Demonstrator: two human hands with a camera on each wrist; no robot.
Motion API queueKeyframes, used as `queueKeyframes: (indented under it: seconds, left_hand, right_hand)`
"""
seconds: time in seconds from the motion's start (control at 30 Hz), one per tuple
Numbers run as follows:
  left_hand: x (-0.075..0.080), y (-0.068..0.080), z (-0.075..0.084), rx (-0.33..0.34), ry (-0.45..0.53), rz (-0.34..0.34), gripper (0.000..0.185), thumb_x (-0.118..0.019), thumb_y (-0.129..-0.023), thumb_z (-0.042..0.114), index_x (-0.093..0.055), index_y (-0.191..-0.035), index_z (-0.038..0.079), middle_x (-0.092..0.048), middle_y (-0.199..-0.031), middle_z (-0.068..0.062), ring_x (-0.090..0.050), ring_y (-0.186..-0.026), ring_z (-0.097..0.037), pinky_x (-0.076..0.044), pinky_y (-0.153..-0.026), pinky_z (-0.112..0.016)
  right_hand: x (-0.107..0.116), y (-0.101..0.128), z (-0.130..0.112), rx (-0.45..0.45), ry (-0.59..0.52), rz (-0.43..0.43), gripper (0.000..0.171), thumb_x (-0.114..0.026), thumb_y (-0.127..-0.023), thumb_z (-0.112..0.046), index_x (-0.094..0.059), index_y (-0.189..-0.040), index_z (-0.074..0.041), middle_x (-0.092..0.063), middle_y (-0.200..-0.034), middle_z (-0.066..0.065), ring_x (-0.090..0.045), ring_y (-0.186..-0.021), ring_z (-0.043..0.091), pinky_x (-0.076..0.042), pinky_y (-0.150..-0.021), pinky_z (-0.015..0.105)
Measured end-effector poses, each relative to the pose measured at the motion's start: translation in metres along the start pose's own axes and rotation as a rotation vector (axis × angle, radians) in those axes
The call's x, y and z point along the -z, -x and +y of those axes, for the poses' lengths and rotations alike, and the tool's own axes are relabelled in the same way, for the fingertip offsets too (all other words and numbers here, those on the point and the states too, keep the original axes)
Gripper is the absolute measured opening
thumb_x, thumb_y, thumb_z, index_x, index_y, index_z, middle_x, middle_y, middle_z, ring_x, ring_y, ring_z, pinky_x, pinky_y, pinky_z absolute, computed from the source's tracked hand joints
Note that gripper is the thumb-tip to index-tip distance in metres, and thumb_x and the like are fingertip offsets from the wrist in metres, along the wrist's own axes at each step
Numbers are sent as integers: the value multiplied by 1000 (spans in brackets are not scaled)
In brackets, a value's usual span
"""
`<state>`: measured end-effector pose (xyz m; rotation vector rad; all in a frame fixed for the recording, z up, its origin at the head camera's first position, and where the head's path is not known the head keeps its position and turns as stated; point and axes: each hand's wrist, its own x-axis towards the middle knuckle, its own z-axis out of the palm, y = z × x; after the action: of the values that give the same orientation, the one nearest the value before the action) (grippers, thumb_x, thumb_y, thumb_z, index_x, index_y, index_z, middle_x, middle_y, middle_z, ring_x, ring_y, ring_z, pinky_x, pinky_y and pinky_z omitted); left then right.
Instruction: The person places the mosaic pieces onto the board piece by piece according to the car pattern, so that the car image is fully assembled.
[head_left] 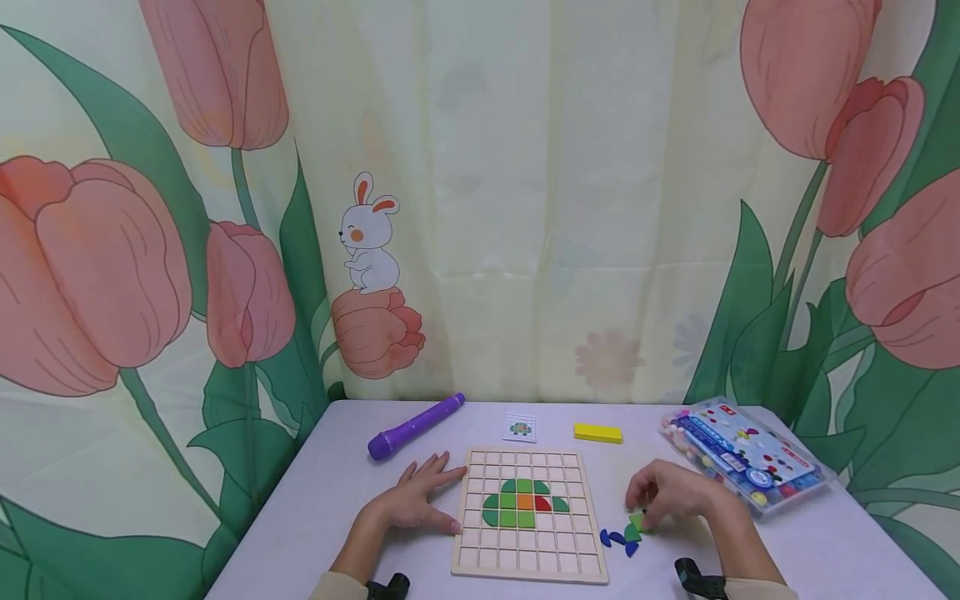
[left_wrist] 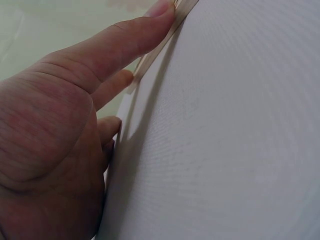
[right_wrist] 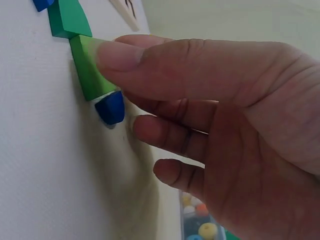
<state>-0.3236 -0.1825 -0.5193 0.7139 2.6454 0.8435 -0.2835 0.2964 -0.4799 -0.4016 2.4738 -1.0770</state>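
A wooden grid board (head_left: 525,560) lies on the white table, with green, orange and red pieces (head_left: 522,502) set in its middle cells. My left hand (head_left: 420,500) rests flat on the table, its straight fingers (left_wrist: 125,45) against the board's left edge (left_wrist: 155,50). To the right of the board, my right hand (head_left: 660,498) pinches a light green piece (right_wrist: 87,70) that lies on the table, thumb on top. A dark green piece (right_wrist: 67,17) and a blue piece (right_wrist: 110,107) touch it. More blue pieces (head_left: 617,540) lie beside them.
Behind the board lie a purple pen-shaped tube (head_left: 416,426), a small pattern card (head_left: 520,427) and a yellow block (head_left: 597,432). A clear plastic box of coloured beads (head_left: 742,454) sits at the right. A tulip curtain hangs behind the table.
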Motion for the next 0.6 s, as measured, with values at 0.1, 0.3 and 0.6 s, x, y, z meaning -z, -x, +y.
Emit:
queueKeyframes:
  seconds: [0.1,0.3,0.6]
  left_hand:
    - [0,0,0,-2,0,-1,99,-86,-74,59,-44,-159,30,-16,-175,-15,-6,-163,-40,3,-128,-67]
    - [0,-1,0,-7,-3,0,99,-86,-74,59,-44,-159,29,-16,-175,-16,-7,-163,-40,2,-128,-67]
    - [1,0,4,5,-2,-2,99,-86,-74,58,-45,-159,27,-17,-174,-17,-8,-162,-41,2,-128,-68]
  right_hand:
    - [-2,0,0,-14,11,-4,25,-86,-76,3,-76,-97,-6,-70,-90,6,-57,-84,22,-47,-75,33]
    - [-6,-3,-1,-10,29,14,23,-86,-76,3,-75,-95,-7,-67,-86,6,-57,-81,21,-46,-70,31]
    - [-10,-10,-2,38,9,29,21,-81,-79,4,-71,-95,-5,-64,-85,6,-56,-80,21,-46,-65,28]
